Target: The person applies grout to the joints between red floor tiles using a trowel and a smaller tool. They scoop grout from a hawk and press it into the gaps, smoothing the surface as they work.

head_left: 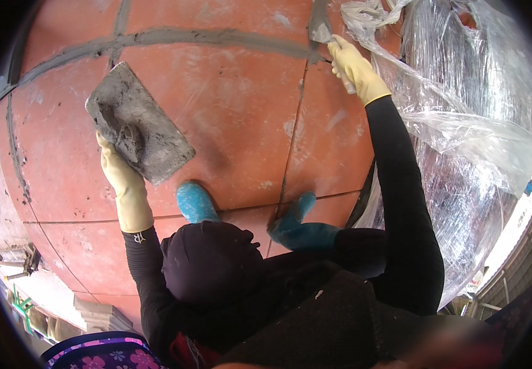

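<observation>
My left hand [124, 184], in a cream rubber glove, grips the near left edge of a flat rectangular mortar board [170, 147]. The board is smeared grey, and a lump of wet mortar [132, 142] lies on it. Stretched far forward, my gloved right hand [359, 72] is closed round the handle of a small trowel [321, 32]. Its blade lies at a joint between large red tiles [229, 104], where a strip of grey mortar [180, 37] runs crosswise and another leads away. Glove and fingers hide most of the trowel's handle.
Crinkled clear plastic wrap [463, 147] covers a bulky stack along the right side, close to my right arm. Teal boots [196, 203] stand on the tiles below the board. Nearer joints show as dark gaps. A small dirty object [20, 258] lies at the lower left.
</observation>
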A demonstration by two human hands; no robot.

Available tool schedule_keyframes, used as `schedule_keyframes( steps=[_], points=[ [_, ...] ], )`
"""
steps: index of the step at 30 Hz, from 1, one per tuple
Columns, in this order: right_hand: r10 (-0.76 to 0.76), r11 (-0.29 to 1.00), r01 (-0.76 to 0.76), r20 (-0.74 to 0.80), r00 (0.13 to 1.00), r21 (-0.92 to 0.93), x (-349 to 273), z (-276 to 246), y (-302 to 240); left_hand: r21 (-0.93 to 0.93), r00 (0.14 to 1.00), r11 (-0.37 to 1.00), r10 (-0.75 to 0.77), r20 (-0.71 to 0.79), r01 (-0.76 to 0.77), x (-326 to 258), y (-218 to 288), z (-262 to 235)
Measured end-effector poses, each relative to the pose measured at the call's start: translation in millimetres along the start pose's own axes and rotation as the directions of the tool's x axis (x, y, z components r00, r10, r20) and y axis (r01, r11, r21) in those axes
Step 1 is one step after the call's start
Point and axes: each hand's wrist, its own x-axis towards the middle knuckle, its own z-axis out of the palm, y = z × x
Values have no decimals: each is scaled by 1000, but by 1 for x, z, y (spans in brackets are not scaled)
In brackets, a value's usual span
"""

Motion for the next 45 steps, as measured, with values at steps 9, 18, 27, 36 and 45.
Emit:
schedule_keyframes(
  steps=[9,18,27,36,45],
  points=[
    [100,990,-96,32,995,-100,-84,37,20,-47,1000,999,7,25,-6,1,-7,4],
    [121,988,-133,135,983,82,-120,14,56,-82,1000,997,-7,3,7,-2,-4,4],
    [-33,993,35,-20,999,115,-18,20,14,-38,998,999,25,-56,-28,-7,2,7],
    [51,980,-42,-43,998,196,-92,65,50,-27,995,1000,-13,-99,10,-7,-3,9],
    [-45,913,28,31,999,407,-67,101,-13,0,997,1000,-5,-78,5,-6,2,9]
  ],
)
